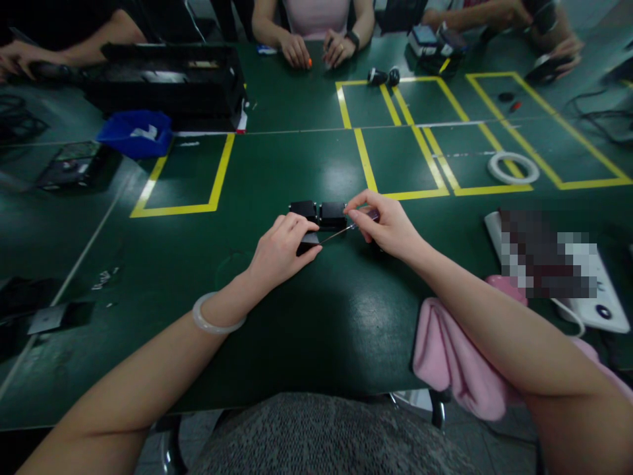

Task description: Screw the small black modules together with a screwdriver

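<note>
On the green table in front of me lies a black device (332, 212) with two raised blocks on its far side. My left hand (284, 244) is closed on the device's near left part, thumb at the front and fingers over the top. A screwdriver (366, 218) with a dark handle and thin shaft sits in the closed fingers of my right hand (388, 224). Its shaft slants down to the left, the tip close to my left thumb. Whether the tip sits on a screw is too small to tell.
A blue bin (136, 134) stands at the left by a long black case (168, 86). A white tape roll (513, 167), a white power strip (608, 284) and a pink cloth (440, 349) are on the right. Across the table, a person's hands (316, 51) rest near the edge.
</note>
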Motion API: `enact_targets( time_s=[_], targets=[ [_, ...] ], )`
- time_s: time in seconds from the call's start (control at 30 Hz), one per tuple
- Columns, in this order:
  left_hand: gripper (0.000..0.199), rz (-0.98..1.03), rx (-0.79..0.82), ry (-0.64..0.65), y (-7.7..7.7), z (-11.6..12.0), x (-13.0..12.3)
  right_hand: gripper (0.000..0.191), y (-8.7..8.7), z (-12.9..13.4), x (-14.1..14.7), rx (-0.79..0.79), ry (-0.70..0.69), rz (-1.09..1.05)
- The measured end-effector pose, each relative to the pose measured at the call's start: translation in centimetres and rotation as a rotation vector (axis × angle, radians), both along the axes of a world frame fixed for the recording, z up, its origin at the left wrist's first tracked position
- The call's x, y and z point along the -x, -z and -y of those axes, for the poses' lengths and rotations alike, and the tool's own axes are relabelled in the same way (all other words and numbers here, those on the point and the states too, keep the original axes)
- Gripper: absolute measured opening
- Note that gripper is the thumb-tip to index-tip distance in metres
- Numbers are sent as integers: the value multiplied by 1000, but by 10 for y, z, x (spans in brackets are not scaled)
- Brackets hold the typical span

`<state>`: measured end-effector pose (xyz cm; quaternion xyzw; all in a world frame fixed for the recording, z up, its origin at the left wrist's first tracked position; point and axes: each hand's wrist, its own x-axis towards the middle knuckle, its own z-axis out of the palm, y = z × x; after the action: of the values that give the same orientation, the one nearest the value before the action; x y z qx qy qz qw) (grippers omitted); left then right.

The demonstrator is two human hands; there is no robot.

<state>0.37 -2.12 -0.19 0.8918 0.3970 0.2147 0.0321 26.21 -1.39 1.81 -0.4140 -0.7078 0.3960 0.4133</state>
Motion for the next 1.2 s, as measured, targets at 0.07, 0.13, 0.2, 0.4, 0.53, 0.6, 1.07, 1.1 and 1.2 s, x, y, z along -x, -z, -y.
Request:
enact_targets(
  time_s=[0.07, 0.13, 0.2, 0.4, 0.53, 0.6, 1.07, 1.1, 1.2],
  targets=[
    [29, -5, 0, -3, 0, 0, 0, 6, 0, 0, 0, -25, -9, -14],
    [29, -7, 6, -7, 0, 0, 0, 7, 1, -1, 0, -40, -18, -20],
    [28, -7, 12, -8, 0, 0, 0, 9, 1, -1, -1, -26, -25, -10],
    [28, -8, -3, 3, 0, -1, 0, 13, 3, -1, -1, -25, -17, -11],
    [28, -15, -2, -1, 0, 0, 0, 13, 4, -2, -1, -74, -6, -24],
    [28, -17, -3, -1, 0, 0, 0, 15, 5, -2, -1, -70, -2, -24],
    [28, -7, 27, -13, -1, 0, -1, 16, 4, -2, 0, -25, 3, -45],
    [28, -8, 29, -13, -2, 0, -1, 17, 4, -2, -1, -16, 2, -31],
    [29, -7, 31, -13, -2, 0, -1, 16, 2, -1, -1, 12, -4, 7]
  ],
)
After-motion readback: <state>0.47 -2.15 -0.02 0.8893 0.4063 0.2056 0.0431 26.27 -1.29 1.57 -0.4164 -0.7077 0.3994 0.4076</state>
